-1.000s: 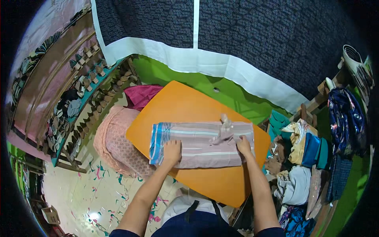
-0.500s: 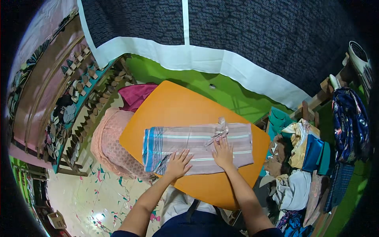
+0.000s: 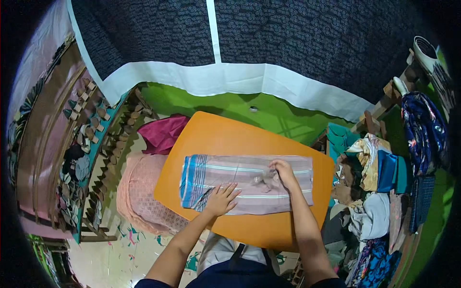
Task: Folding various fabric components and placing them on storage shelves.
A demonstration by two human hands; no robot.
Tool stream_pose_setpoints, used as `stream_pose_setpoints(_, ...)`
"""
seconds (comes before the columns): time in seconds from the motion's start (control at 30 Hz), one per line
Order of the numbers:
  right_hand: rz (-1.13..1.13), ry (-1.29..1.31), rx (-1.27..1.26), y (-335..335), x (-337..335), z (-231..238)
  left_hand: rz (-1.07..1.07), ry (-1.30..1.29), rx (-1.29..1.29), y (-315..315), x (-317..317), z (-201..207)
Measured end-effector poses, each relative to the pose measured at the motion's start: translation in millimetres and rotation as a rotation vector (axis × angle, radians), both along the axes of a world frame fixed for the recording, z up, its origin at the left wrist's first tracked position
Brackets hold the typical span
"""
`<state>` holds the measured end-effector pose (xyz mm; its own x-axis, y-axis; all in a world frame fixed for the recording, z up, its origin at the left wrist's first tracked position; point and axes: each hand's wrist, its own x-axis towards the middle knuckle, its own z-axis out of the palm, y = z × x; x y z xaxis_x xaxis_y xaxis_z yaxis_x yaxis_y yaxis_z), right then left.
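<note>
A folded striped cloth, mauve-grey with white lines and a blue band at its left end, lies flat on an orange, board-like tabletop. My left hand rests on the cloth's near left part, fingers spread and palm down. On the right half of the cloth sits a small bunched fabric tie of similar colour. Just right of it, my right hand has its fingers curled and pinched at the tie's upper end. The fingertips are partly hidden.
A peach lace cloth and a magenta cloth lie left of the table. Beyond stands a rack with rows of wooden pegs. Folded garments pile up at right. Dark patterned fabric hangs at the back; scraps litter the floor.
My right hand has gone from lying flat on the cloth to a pinch farther up and right. The tie's upper end has shifted down. My left hand stays flat; the view has tilted slightly.
</note>
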<state>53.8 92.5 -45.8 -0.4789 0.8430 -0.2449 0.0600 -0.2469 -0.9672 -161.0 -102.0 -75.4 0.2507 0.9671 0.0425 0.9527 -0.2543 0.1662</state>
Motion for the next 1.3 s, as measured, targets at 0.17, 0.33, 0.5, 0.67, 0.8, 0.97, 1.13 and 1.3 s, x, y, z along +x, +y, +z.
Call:
stream_pose_setpoints(0.17,0.163,-0.676,0.533,-3,-37,0,-0.063,-0.078,-0.009,3,-9,0)
stream_pose_setpoints(0.33,0.009,-1.014,0.908,-30,-56,-29,-0.095,-0.194,0.031,9,-34,22)
stream_pose_setpoints(0.5,0.041,-1.231,1.014,-63,-72,-18,0.038,-0.224,0.098,37,-90,48)
stream_pose_setpoints(0.67,-0.05,-1.284,0.865,-134,-113,-6,0.11,-0.127,0.237,79,-133,47)
stream_pose_setpoints(0.8,-0.201,-1.172,0.659,-155,-112,-53,0.01,-0.09,0.166,87,-121,21)
stream_pose_setpoints(0.97,0.011,-1.19,0.859,-117,-91,-49,0.164,-0.031,0.045,67,-104,9)
stream_pose_setpoints(1.13,0.225,-1.148,0.935,-78,-48,-34,0.16,-0.124,0.036,50,-83,15)
stream_pose_setpoints(1.3,0.358,-1.186,1.03,-102,-25,-22,-0.057,-0.342,-0.403,29,-103,38)
